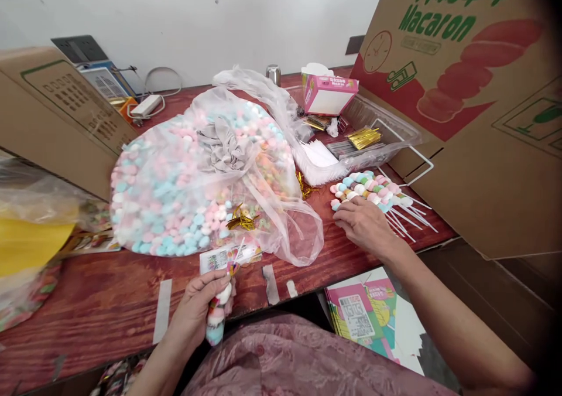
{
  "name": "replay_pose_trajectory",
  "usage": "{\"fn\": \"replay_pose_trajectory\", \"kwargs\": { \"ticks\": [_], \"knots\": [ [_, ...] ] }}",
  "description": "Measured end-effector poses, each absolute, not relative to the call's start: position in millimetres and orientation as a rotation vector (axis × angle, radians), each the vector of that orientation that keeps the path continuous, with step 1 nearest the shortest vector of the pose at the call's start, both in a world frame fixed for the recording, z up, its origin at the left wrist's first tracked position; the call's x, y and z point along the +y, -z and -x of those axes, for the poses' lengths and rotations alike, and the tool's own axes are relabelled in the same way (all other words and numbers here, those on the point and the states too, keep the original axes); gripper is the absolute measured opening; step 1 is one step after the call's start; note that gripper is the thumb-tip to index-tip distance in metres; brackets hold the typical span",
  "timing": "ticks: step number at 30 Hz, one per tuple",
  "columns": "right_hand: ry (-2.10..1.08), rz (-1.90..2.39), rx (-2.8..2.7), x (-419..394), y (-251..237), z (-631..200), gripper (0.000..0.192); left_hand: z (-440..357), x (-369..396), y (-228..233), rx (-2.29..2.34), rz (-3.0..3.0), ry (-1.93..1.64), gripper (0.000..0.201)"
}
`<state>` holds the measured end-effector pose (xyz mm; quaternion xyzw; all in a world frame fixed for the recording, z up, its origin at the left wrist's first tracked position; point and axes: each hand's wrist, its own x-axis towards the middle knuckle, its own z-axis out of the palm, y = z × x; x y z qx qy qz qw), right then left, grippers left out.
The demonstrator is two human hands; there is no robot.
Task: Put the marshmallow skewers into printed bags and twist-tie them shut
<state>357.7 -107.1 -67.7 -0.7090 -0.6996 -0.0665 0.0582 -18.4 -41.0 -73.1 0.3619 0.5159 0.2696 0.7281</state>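
My left hand [196, 305] grips a wrapped marshmallow skewer [218, 317] over the table's front edge, its white stick pointing up and away. My right hand [362, 223] rests palm down on the red wooden table [100, 302], fingertips touching a row of finished pastel marshmallow skewers [373, 192] lying side by side with white sticks fanned to the right. A large clear plastic bag [193, 179] full of pink, blue and white marshmallows fills the table's middle. Gold twist ties [241, 218] lie on the bag.
A clear tray [373, 141] holds gold ties and sticks at the back right, beside a pink box [327, 91]. A big Macaron carton [478, 97] stands at the right, another carton [52, 115] at the left. Printed cards [366, 314] lie below the table edge.
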Motion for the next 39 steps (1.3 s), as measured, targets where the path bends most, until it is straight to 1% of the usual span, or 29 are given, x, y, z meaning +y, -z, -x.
{"fn": "replay_pose_trajectory", "kwargs": {
  "ticks": [4, 9, 14, 15, 17, 18, 20, 21, 22, 25, 28, 31, 35, 39],
  "knots": [
    [0.120, 2.317, -2.181, -105, 70, -339, 0.022, 6, -43, 75, 1.078, -0.739, -0.582, 0.039],
    [0.156, 2.347, -2.066, -96, 84, -334, 0.020, -2, -46, 71, 1.025, -0.770, -0.532, 0.037],
    [0.251, 2.355, -1.609, -111, 70, -341, 0.015, -7, -47, 65, 1.027, -0.788, -0.545, 0.034],
    [0.252, 2.299, -1.504, -114, 64, -336, 0.019, -8, -47, 65, 1.029, -0.795, -0.544, 0.035],
    [-0.010, 1.829, -1.247, -119, 53, -312, 0.015, -14, -47, 66, 1.016, -0.815, -0.540, 0.035],
    [-0.110, 1.665, -1.199, -120, 49, -294, 0.013, -17, -47, 67, 1.007, -0.824, -0.544, 0.035],
    [-0.318, 1.447, -1.295, -118, 46, -251, 0.008, -24, -47, 67, 0.992, -0.843, -0.565, 0.036],
    [-0.416, 1.394, -1.387, -115, 47, -228, 0.008, -28, -47, 67, 0.985, -0.858, -0.582, 0.035],
    [-0.444, 1.350, -1.435, -112, 49, -208, 0.010, -30, -47, 66, 0.975, -0.891, -0.605, 0.034],
    [-0.489, 1.273, -1.518, -98, 61, -168, 0.016, -30, -48, 63, 0.946, -1.070, -0.704, 0.027],
    [-0.555, 1.265, -1.526, -89, 69, -160, 0.020, -20, -48, 66, 0.949, -1.203, -0.741, 0.024],
    [-0.765, 1.235, -1.499, -86, 73, -165, 0.021, -9, -49, 72, 0.945, -1.282, -0.703, 0.024],
    [-1.064, 1.246, -1.349, -83, 77, -169, 0.018, 0, -48, 76, 0.886, -1.465, -0.719, 0.025],
    [-1.182, 1.263, -1.276, -78, 79, -168, 0.019, 6, -47, 73, 0.811, -1.557, -0.696, 0.032]
  ]
}}
